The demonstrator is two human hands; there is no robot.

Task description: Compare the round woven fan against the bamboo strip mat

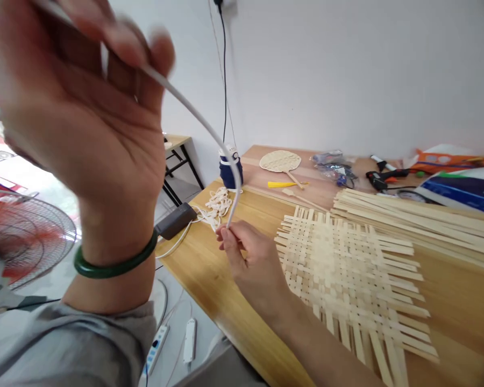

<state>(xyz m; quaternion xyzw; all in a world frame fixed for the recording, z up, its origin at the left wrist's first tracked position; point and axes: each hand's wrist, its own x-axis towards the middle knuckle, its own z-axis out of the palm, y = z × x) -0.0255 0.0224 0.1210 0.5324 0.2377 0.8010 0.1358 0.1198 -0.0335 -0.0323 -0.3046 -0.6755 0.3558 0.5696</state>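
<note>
A thin white cord [204, 122] arcs between my two hands. My left hand [100, 113] is raised close to the camera, blurred, with the cord running across its curled fingers; a green bangle [113, 263] circles that wrist. Lower down, over the wooden table, my right hand [254, 255] pinches the cord's lower part between thumb and fingers. To the right of that hand lies a woven mat of pale flat strips [339, 269], its loose ends sticking out around the edges. Behind my right hand, a tangled white bundle of cord [218, 207] rests on the tabletop.
A dark box-shaped object [176, 221] sits at the table's left edge. Toward the wall are a blue jar [229, 172], a woven fan [280, 161], a yellow tool [282, 185], a glue gun [385, 177] and stacked strips [427, 220]. A floor fan [24, 231] stands left; power strips [157, 349] lie below.
</note>
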